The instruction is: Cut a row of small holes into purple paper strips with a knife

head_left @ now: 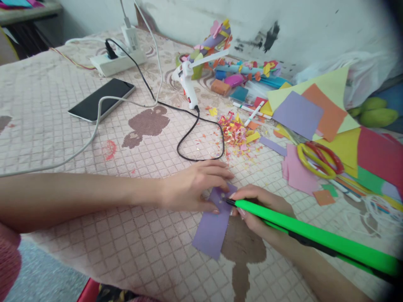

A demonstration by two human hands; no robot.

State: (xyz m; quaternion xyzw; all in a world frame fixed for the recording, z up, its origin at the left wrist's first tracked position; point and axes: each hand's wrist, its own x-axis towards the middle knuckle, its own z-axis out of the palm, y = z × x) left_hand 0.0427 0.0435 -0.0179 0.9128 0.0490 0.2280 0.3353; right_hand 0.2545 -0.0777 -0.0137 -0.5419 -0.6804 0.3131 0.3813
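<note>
Beneath the fingers, the tablecloth (163,256) is spread. A green tool (317,235), judged stiff and light, appears pinched near its far end by the right hand (267,196), best held there. Purple paper (212,233), probably light, limp and easily creased, is best pressed flat near its edges; it is partly covered by the loosely spread left hand (198,184), one end jutting past the thumb. Pale spots (223,196) are seen beside the right fingertips.

Clothed at the left arm in a dusty-pink sleeve (9,262), fuzzy in texture, cropped near the elbow. Bare from forearms (126,191) to left hand (200,184) and right hand (270,198). Bordered below by dark, yellowish-patterned cloth (115,292), apparently lap clothing, partly cut off.
</note>
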